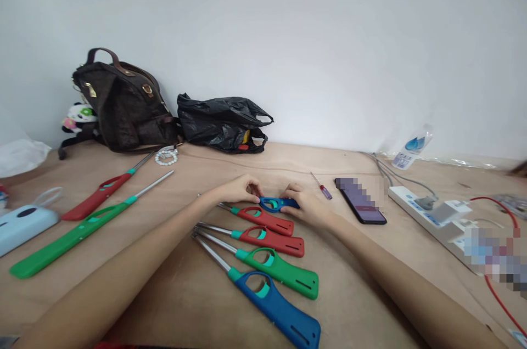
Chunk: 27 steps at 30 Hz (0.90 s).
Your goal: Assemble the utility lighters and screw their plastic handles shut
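A blue utility lighter (269,204) with a turquoise trigger lies across the far end of a row of lighters. My right hand (308,206) is closed around its handle end. At its front end, my left hand (241,189) pinches with thumb and fingers; the metal tube is mostly hidden behind that hand. Nearer to me are a red lighter (272,221), another red lighter (284,243), a green lighter (292,273) and a larger-looking blue lighter (284,313). Their metal tubes point left and their handles point right.
A long red lighter (96,197) and long green lighter (69,237) lie left, beside a light-blue device (31,225). Behind are a dark backpack (123,102), black plastic bag (218,124) and bead bracelet (166,157). Rightward: a screwdriver (325,191), phone (364,203), power strip (428,223).
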### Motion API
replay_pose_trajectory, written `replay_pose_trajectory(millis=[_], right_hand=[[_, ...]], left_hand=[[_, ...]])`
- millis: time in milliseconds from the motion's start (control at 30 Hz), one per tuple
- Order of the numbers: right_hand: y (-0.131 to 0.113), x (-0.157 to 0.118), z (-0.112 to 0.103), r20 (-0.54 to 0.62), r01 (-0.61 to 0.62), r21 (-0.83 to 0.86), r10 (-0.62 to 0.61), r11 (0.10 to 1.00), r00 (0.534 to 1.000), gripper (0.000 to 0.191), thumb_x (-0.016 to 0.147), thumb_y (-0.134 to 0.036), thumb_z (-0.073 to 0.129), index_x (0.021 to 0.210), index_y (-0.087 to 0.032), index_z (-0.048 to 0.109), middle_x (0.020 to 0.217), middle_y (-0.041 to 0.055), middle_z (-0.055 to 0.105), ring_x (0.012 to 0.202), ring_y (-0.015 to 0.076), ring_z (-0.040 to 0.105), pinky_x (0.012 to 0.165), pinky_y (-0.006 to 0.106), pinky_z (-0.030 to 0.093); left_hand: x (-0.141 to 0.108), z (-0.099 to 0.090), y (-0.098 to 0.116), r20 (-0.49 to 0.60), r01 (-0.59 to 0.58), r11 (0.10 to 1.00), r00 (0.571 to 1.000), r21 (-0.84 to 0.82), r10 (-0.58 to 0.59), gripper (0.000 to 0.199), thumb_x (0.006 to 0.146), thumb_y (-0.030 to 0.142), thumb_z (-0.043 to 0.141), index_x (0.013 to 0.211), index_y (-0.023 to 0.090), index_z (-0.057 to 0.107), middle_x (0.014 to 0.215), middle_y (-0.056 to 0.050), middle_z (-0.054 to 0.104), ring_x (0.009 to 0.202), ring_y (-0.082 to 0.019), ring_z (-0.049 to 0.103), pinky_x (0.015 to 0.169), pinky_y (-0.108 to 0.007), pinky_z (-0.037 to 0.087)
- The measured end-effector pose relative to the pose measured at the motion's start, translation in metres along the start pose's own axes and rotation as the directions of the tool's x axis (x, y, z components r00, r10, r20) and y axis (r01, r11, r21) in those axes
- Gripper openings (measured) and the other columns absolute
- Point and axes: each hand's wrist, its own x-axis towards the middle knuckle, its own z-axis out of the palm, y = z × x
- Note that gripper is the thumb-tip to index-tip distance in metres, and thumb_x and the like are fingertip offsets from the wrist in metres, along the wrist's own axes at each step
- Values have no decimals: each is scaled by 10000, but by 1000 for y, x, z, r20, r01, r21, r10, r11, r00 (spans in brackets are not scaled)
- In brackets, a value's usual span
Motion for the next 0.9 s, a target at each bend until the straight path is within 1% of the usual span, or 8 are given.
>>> replay_pose_trajectory(millis=[133,233,333,500,600,733,833,900], right_hand=[[1,0,2,17,-8,20,7,1000,1000,206,898,-278,578,1055,-158,634,1037,94,586,956,206,575,834,322,454],[2,1,4,21,-35,52,34,998,999,196,890,-277,589,1040,-162,640,1036,93,584,940,205,583,815,314,456],[3,2,4,29,-82,89,79,993,996,184,870,-276,618,1018,-170,648,1012,80,589,906,199,594,794,304,455],[2,3,6,55,-138,129,132,982,990,217,839,-253,656,1037,-165,637,1022,85,601,915,205,598,809,308,447],[-1,3,9,50,-183,164,177,969,983,262,828,-206,658,1080,-155,606,1050,96,606,964,206,588,835,304,441],[-4,2,7,23,-204,120,203,972,979,194,800,-211,681,968,-147,608,1027,91,599,922,200,586,775,288,442],[0,3,0,-25,-172,96,175,980,984,210,783,-216,692,962,-162,597,969,59,618,859,187,586,738,280,432],[5,3,-6,-9,-159,106,161,981,987,146,813,-215,650,946,-168,612,897,41,643,811,178,587,716,274,422]], left_hand=[[0,1,-3,14,0,1000,1000,-16,0,192,693,272,742,763,109,669,706,-24,678,661,-132,602,658,-237,470],[0,1,-4,21,13,1000,1000,8,-13,212,701,299,729,768,112,654,709,-19,661,667,-132,586,645,-232,456],[0,2,0,3,45,995,999,87,-45,189,710,286,699,774,122,631,712,-9,633,675,-140,572,623,-228,433],[0,7,13,3,119,956,992,268,-124,70,711,172,622,769,149,592,691,18,585,650,-143,539,591,-225,390],[-1,10,16,16,150,941,987,304,-163,132,752,141,548,874,160,594,795,3,614,727,-156,560,642,-230,412],[-3,11,16,2,115,927,992,357,-124,205,802,157,514,989,151,598,962,-43,632,881,-187,581,762,-260,444],[-2,7,18,-35,53,910,998,412,-43,176,829,174,527,982,156,612,991,-52,636,916,-203,581,802,-282,442],[-1,4,18,-66,19,893,998,449,12,175,845,169,523,990,164,622,1016,-57,642,951,-213,577,829,-296,434]])
